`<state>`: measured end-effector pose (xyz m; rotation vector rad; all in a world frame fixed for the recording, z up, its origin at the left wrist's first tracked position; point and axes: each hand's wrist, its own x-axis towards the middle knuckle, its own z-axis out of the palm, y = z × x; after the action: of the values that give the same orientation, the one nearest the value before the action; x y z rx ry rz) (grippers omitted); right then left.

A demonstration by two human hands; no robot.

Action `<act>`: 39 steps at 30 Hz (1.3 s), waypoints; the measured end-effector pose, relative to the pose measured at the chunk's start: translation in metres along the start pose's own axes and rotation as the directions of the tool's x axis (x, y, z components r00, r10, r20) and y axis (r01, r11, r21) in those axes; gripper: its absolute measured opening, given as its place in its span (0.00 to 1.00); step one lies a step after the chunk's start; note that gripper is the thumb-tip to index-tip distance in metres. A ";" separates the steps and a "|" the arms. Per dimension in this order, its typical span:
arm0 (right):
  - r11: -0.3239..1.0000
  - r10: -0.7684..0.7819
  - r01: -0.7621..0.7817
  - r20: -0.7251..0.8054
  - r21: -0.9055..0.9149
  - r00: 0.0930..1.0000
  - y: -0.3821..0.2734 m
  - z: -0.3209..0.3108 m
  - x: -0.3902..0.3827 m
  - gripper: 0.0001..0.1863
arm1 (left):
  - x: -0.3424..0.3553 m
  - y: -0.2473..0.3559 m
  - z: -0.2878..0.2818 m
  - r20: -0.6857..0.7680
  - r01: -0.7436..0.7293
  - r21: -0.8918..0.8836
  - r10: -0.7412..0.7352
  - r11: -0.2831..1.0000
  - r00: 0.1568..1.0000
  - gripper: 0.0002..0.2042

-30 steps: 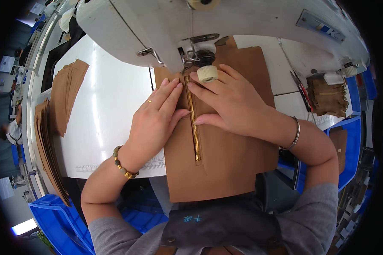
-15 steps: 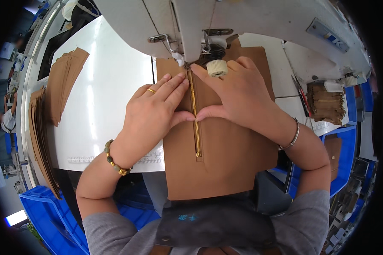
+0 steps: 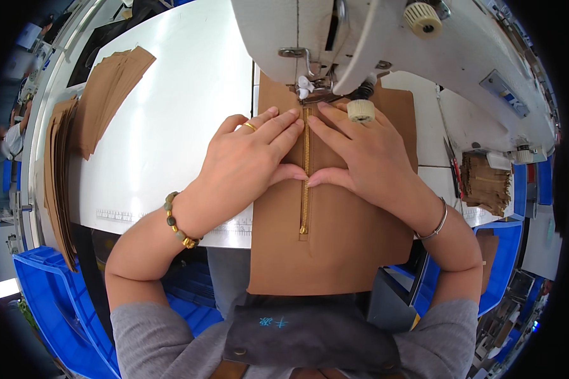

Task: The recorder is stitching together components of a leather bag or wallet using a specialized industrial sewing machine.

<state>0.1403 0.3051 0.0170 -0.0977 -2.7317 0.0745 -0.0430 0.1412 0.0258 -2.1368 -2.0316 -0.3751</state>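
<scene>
Brown sheet material (image 3: 316, 265), perhaps leather, lies under the presser foot (image 3: 313, 96) of a white sewing machine (image 3: 417, 69). A brass zipper (image 3: 306, 151) runs lengthwise in it, its top beside the foot. My left hand (image 3: 246, 155) lies flat left of the zipper, fingertips near its upper part and thumb reaching to the teeth. My right hand (image 3: 367, 158) lies on the right with fingers spread, index and middle fingertips beside the zipper's top, some partly behind the cream knob (image 3: 361, 110). The two thumb tips nearly meet over the zipper.
Brown cut pieces (image 3: 107, 95) lie stacked at the left of the white table (image 3: 164, 139). Scissors (image 3: 453, 165) and a bundle of brown pieces (image 3: 483, 183) are at the right. Blue bins (image 3: 50, 297) stand below either side. A co-worker (image 3: 12, 139) is at the far left.
The camera's view has shifted, moving the machine rightward in the picture. Both hands still press beside the zipper; my right fingers have shifted and spread since half a second ago.
</scene>
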 end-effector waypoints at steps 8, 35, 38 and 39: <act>1.000 -0.021 0.021 -0.010 0.000 1.000 0.006 0.005 -0.002 0.44 | 0.002 -0.001 0.003 -0.015 -0.007 0.005 0.007 1.000 1.000 0.36; 0.438 0.127 -0.381 0.364 0.814 0.923 -0.103 -0.046 -0.091 0.26 | -0.089 0.047 -0.027 -0.265 -0.087 -0.332 -0.005 0.939 0.964 0.12; 0.421 0.151 -0.403 0.375 0.813 0.915 -0.104 -0.048 -0.088 0.27 | -0.086 0.054 -0.017 -0.263 -0.115 -0.318 0.029 0.941 0.964 0.14; 0.427 0.140 -0.409 0.388 0.806 0.911 -0.104 -0.048 -0.089 0.27 | -0.085 0.053 -0.016 -0.268 -0.115 -0.318 0.027 0.941 0.963 0.14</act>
<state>0.2346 0.1965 0.0332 -0.2549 -2.5038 1.6974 0.0058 0.0520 0.0189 -2.1906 -1.8407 -0.9950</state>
